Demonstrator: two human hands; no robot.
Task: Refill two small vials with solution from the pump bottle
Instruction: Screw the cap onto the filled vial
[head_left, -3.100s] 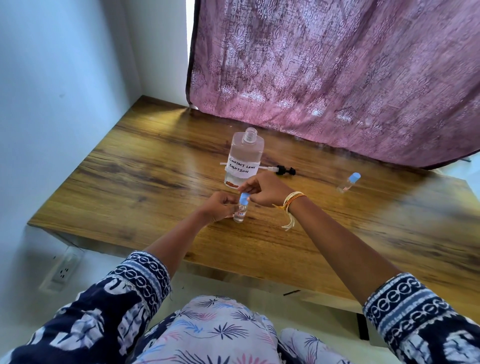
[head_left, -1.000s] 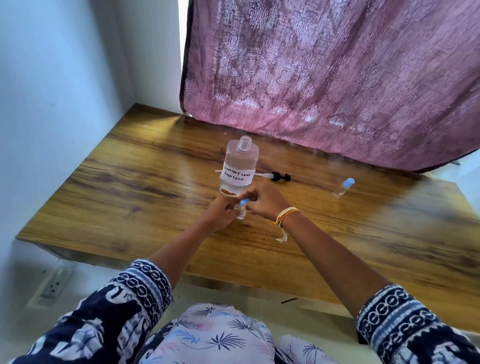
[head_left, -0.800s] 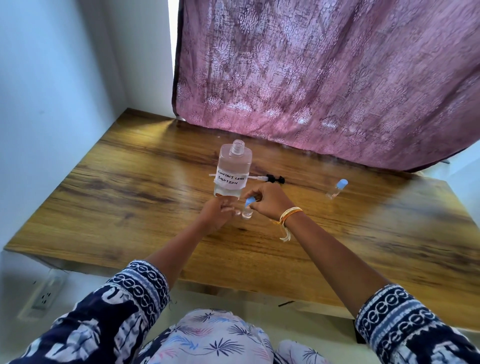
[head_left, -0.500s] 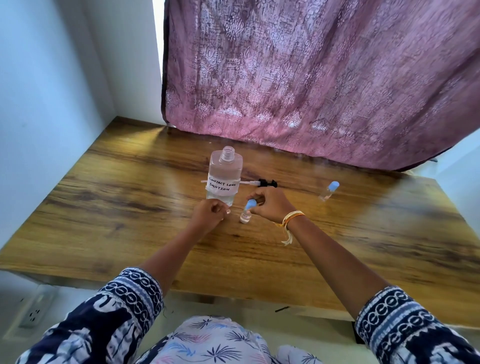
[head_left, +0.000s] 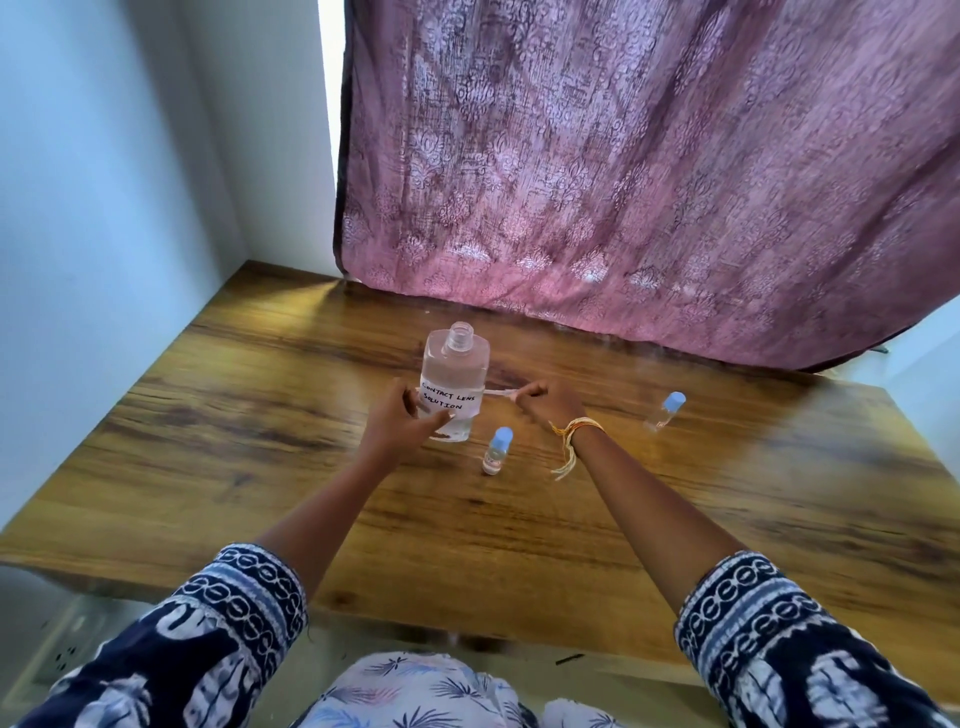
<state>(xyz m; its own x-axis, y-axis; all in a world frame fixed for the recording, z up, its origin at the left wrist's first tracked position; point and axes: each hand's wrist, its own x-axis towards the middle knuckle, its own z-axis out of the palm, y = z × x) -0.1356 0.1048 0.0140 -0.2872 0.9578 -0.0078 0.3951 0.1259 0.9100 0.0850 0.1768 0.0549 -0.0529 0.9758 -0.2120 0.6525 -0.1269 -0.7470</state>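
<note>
**Capped vial set down, hands go to the bottle and pump**

Both hands have left the near vial (head_left: 497, 450), which half a second ago was still pinched at its blue cap by the right hand; it now stands alone on the table (head_left: 208, 415), upright, just in front and to the right of the bottle (head_left: 455, 382). The left hand (head_left: 397, 422) has moved up to the bottle's left side, fingers curled around the lower body near the handwritten label. The right hand (head_left: 545, 402) sits just right of the bottle, its fingers pinching the thin clear tube of the pump (head_left: 501, 393), which lies behind and to the right of the bottle; the pump's dark head is hidden behind that hand.

The bottle stands open-necked, with liquid in it. The second vial (head_left: 663, 411) is further right of the bottle, well apart from it, also wearing its blue cap.

Judging by both vials being capped and set aside, the filling looks finished or nearly so. How full either vial is cannot be made out. What seems left is putting the pump back into the bottle's neck.
</note>
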